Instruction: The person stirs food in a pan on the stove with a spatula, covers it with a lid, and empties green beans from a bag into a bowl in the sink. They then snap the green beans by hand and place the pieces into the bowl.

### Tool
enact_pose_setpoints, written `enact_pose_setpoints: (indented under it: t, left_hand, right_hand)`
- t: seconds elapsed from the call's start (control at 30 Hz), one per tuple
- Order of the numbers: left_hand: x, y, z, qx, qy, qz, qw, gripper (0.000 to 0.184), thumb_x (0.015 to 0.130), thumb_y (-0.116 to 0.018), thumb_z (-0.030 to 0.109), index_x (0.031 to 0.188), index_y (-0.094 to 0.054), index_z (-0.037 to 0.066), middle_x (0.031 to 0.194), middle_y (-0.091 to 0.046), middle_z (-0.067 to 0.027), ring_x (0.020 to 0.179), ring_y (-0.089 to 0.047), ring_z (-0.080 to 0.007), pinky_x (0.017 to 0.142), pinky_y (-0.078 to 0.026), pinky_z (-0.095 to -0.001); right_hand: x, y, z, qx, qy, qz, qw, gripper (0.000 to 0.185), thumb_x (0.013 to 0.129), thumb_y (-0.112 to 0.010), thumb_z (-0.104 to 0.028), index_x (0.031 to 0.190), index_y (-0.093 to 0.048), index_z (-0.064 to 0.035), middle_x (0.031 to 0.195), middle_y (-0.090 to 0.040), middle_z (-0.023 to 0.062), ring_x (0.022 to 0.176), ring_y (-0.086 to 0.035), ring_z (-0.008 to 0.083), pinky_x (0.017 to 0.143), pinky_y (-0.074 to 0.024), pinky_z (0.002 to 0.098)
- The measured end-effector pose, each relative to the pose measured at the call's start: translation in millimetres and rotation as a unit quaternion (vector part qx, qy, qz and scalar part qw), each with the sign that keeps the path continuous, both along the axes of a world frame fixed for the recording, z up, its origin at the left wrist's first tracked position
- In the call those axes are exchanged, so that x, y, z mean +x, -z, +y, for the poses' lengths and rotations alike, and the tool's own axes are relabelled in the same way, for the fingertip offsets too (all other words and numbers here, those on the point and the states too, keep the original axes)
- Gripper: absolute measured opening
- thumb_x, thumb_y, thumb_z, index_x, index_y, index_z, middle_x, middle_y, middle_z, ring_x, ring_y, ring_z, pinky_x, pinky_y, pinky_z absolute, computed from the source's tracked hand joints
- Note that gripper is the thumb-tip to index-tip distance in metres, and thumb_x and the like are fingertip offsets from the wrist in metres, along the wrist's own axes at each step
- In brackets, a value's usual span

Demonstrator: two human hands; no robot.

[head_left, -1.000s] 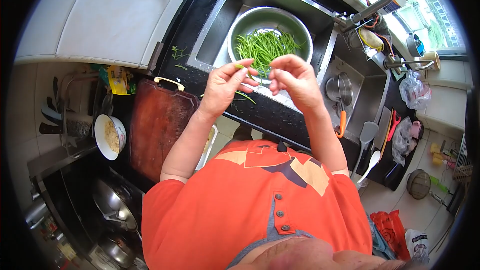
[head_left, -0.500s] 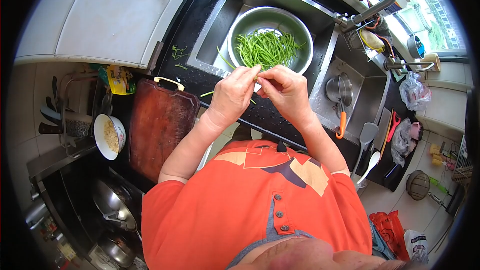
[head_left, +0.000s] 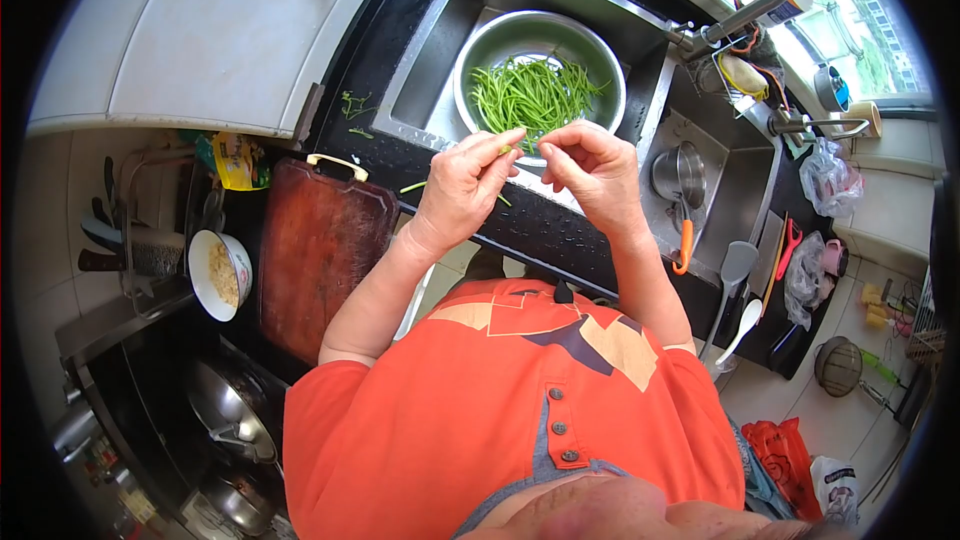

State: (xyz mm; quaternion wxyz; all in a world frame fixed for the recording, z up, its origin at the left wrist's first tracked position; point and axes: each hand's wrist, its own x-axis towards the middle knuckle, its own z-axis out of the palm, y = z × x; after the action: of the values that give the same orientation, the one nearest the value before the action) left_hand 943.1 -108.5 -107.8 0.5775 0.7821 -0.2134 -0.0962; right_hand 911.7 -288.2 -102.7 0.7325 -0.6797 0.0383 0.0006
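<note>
My left hand (head_left: pixel 463 190) is closed in a pinch, with a small yellow-green bit of vegetable stem (head_left: pixel 506 149) at its thumb and fingertip. Just to the right, my right hand (head_left: pixel 598 178) is also pinched closed; anything between its fingertips is too small to make out. A narrow gap separates the two hands, which are over the sink's front rim. Beyond them, a steel bowl (head_left: pixel 470 45) sits in the left sink basin (head_left: pixel 425 75), holding a heap of thin green stems (head_left: pixel 535 90). A loose stem piece (head_left: pixel 412 187) lies on the black counter by my left wrist.
A brown cutting board (head_left: pixel 325 250) and a bowl of chopped pale food (head_left: pixel 203 285) stand at left. The right basin holds a steel pan with an orange handle (head_left: pixel 684 245). Faucet (head_left: pixel 765 10) arches above. Spatula (head_left: pixel 737 265) and white spoon (head_left: pixel 742 325) lie at right.
My hands, with fingertips together before, have come apart slightly. My right hand has shifted to the right; my left hand stays nearly in place.
</note>
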Motion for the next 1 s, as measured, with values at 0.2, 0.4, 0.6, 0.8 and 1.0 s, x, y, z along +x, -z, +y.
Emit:
enact_pose_setpoints:
  t: [0.2, 0.4, 0.6, 0.8, 1.0]
  left_hand:
    - [-0.1, 6.6, -4.4, 0.067, 0.015, -0.159, 0.985, 0.026, 0.084, -0.057, 0.001, 0.110, -0.060, -0.002, 0.087, -0.062, -0.0178, 0.081, -0.062, -0.0336, 0.068, -0.051, -0.0371]
    - [-2.7, 7.3, -8.4, 0.098, 0.004, -0.189, 0.977, 0.028, 0.084, -0.056, 0.000, 0.112, -0.058, -0.002, 0.091, -0.061, -0.0179, 0.082, -0.062, -0.0350, 0.070, -0.051, -0.0400]
    - [-2.9, 3.8, -9.9, 0.084, 0.002, -0.169, 0.982, 0.027, 0.084, -0.056, -0.001, 0.111, -0.058, -0.002, 0.092, -0.062, -0.0189, 0.085, -0.062, -0.0351, 0.072, -0.052, -0.0391]
    - [-1.2, 4.5, -12.0, 0.083, 0.010, -0.206, 0.975, 0.029, 0.085, -0.057, 0.000, 0.114, -0.057, -0.003, 0.095, -0.063, -0.0181, 0.085, -0.064, -0.0310, 0.072, -0.052, -0.0359]
    - [9.3, -1.5, 4.2, -0.230, -0.046, 0.169, 0.957, 0.028, 0.098, -0.043, 0.009, 0.121, -0.054, -0.003, 0.104, -0.064, -0.0163, 0.088, -0.066, -0.0187, 0.078, -0.056, -0.0288]
  right_hand:
    - [-0.6, 2.9, 13.4, -0.143, -0.016, -0.136, 0.980, 0.011, 0.079, -0.065, 0.002, 0.090, -0.065, -0.0003, 0.075, -0.061, 0.0073, 0.061, -0.063, 0.0126, 0.054, -0.0484, 0.0231]
    - [-0.1, 4.7, 17.5, -0.210, 0.015, -0.162, 0.964, 0.010, 0.078, -0.066, 0.001, 0.087, -0.064, -0.0007, 0.075, -0.061, 0.0079, 0.060, -0.063, 0.0146, 0.054, -0.0484, 0.0249]
    - [-0.9, 2.3, 16.4, -0.162, 0.013, -0.121, 0.979, 0.009, 0.078, -0.065, 0.000, 0.086, -0.063, -0.0001, 0.076, -0.062, 0.0083, 0.058, -0.062, 0.0156, 0.053, -0.0486, 0.0256]
    - [-0.6, 6.4, 14.3, -0.141, 0.045, -0.080, 0.986, 0.003, 0.080, -0.064, 0.001, 0.083, -0.061, 0.0008, 0.074, -0.061, 0.0067, 0.060, -0.064, 0.0122, 0.052, -0.0494, 0.0250]
    - [0.8, 9.1, -28.0, -0.005, 0.121, -0.001, 0.993, 0.004, 0.087, -0.060, -0.001, 0.090, -0.061, 0.0014, 0.074, -0.063, 0.0045, 0.057, -0.062, 0.0102, 0.049, -0.0492, 0.0212]
